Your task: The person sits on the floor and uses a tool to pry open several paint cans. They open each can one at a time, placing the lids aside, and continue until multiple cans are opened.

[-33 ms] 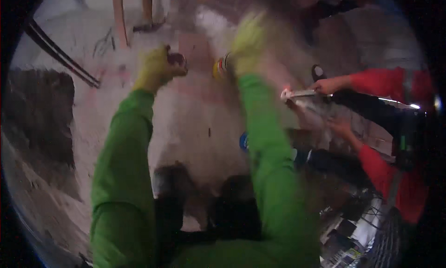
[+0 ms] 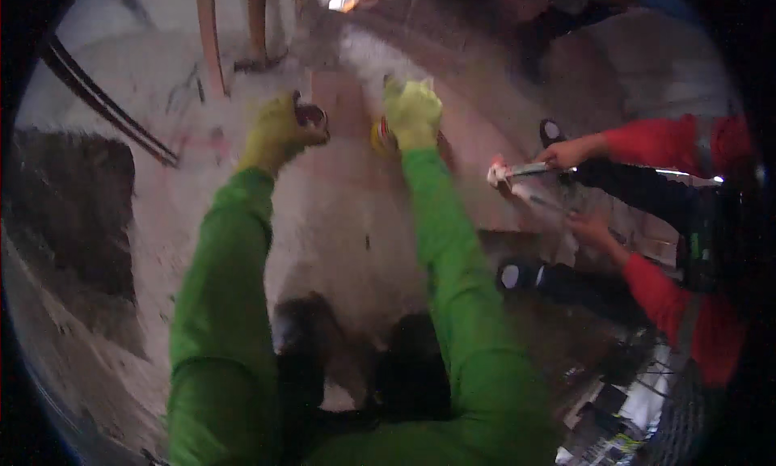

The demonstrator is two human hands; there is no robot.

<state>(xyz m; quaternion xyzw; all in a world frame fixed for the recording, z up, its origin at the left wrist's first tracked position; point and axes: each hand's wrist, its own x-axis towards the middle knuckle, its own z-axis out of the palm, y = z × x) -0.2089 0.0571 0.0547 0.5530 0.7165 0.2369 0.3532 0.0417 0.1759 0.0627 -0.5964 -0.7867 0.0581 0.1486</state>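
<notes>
Both my hands wear yellow gloves, and my sleeves are green. My left hand [image 2: 272,133] is closed around a dark reddish round thing [image 2: 310,120], whose curved rim shows at the glove's right side; its kind is unclear. To the right, my right hand [image 2: 414,110] is closed, fingers curled. Just left of its wrist is a round thing banded in yellow, red and white [image 2: 380,134], partly covered by the glove. Whether the right hand grips this or something else is hidden. A flat reddish-brown patch [image 2: 335,102] lies between my hands on the pale dusty surface [image 2: 339,199].
At right, a co-worker in red sleeves [image 2: 647,143] holds a tool with two long handles [image 2: 525,171], its head toward my right arm. Curved brown bars [image 2: 208,37] and dark cable-like strands [image 2: 109,98] rise at upper left. A dark hollow [image 2: 73,223] lies far left; cluttered gear [image 2: 614,417] lower right.
My right hand has come down and left, nearer the banded round thing, and is less blurred. A blue round thing beside my right forearm is no longer visible. My left hand keeps its hold.
</notes>
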